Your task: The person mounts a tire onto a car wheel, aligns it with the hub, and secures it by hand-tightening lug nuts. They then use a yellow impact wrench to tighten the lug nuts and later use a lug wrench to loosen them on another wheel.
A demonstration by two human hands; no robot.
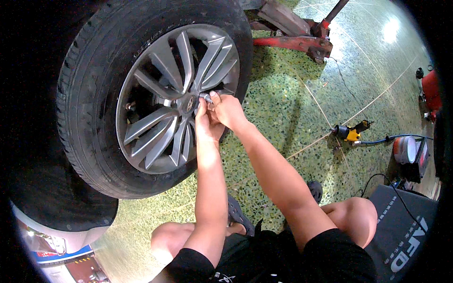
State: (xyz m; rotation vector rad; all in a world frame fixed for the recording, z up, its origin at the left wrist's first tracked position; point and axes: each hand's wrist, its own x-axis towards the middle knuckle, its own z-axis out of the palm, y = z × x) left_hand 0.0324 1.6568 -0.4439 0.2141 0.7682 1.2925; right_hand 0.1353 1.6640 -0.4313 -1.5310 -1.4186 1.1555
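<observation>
**Short metal cylinder (205, 96) held at the hub of an alloy wheel (166, 59)**

Directions are read as on a clock face, with 12 toward the upper edge. The cylinder lies just beside the hub cap (189, 104), between its 2 and 3 o'clock, with its long axis tilted from about 10 toward 4. Whether its inner end touches the wheel cannot be told.

The right hand (227, 112) is closed, its thumb and curled fingers pinching the cylinder's outer end; the cylinder thus lies at this hand's 10 o'clock. The left hand (207, 125) stands just below, its fingers partly bent and reaching up beside the cylinder, which lies at its 12 o'clock. Whether the left hand also grips it cannot be told, since the two hands overlap.

A black tyre (96, 101) surrounds the wheel. Well apart from the hands, a red jack (302, 45) stands near 2 o'clock. A yellow-and-black power tool (350, 132) lies on the speckled green floor (273, 111) just past 3, joined to a blue hose (375, 141). Farther out in that direction is a round tub (405, 150); a dark grey case (384, 212) lies near 4.
</observation>
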